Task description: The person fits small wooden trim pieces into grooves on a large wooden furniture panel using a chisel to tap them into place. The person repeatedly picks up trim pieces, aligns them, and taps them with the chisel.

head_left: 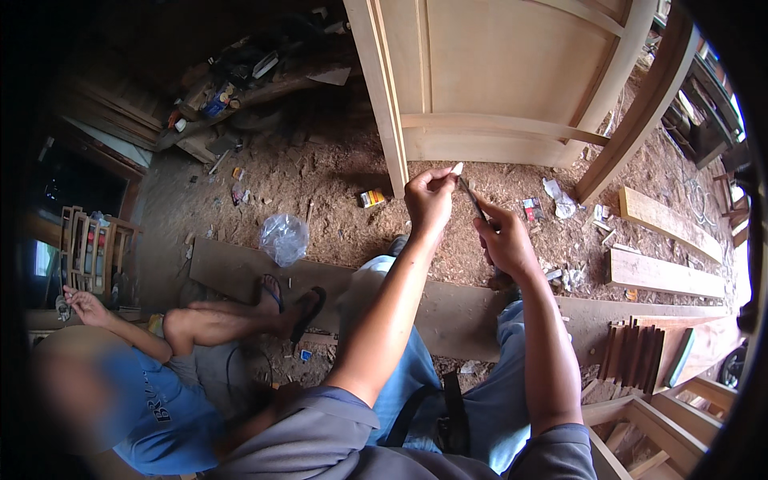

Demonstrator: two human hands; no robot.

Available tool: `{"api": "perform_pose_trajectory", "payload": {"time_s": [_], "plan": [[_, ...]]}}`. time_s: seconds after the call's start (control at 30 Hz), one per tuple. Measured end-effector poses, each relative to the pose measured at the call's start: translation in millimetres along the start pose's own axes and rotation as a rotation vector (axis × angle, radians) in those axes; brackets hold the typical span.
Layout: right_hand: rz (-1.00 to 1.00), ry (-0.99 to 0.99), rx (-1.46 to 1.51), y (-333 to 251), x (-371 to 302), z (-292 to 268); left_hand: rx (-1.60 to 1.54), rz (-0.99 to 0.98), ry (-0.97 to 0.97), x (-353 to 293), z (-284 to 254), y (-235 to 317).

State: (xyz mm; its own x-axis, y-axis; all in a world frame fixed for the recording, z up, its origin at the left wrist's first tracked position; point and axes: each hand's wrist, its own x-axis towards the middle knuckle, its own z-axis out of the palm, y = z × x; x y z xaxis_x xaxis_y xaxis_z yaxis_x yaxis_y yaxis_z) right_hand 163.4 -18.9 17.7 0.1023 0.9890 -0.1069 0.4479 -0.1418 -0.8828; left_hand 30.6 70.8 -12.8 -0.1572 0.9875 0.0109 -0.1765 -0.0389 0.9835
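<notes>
The thin dark rod [470,197] probably handles as light and stiff, and its slim shaft could roll under a loose pinch; its lower end, inside the right hand [508,240], seems the place to take hold; the small white piece [458,169] is likely lighter still, best pinched at its base, though whether it is soft or brittle I cannot tell; in looks, the rod is straight, dark and narrow, slanting up and leftward near the bottom edge of the pale wooden panel [504,64]; the right fingers curl around its lower end; the white piece is short and plain, at the fingertips of the left hand [430,204], which appear pinched on it, by the rod's upper end; contact between the two is unclear.
</notes>
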Motion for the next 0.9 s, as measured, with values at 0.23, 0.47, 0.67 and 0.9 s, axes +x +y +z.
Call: {"api": "perform_pose_trajectory", "payload": {"time_s": [0.23, 0.47, 0.67, 0.9], "plan": [[0.402, 0.346, 0.193, -0.3, 22.6, 6.6, 0.170, -0.065, -0.110, -14.5, 13.1, 10.6], [0.233, 0.260, 0.385, 18.5, 13.8, -44.2, -0.049, -0.099, -0.109, -19.9, 7.0, 13.8], [-0.001, -0.006, -0.086, 6.6, -8.9, -15.1, -0.156, -0.156, -0.083, -7.2, 8.0, 1.6], [-0.012, 0.023, -0.049, -6.2, -11.8, -13.5, -0.004, -0.106, -0.122, -3.6, 6.9, 7.1]]}}
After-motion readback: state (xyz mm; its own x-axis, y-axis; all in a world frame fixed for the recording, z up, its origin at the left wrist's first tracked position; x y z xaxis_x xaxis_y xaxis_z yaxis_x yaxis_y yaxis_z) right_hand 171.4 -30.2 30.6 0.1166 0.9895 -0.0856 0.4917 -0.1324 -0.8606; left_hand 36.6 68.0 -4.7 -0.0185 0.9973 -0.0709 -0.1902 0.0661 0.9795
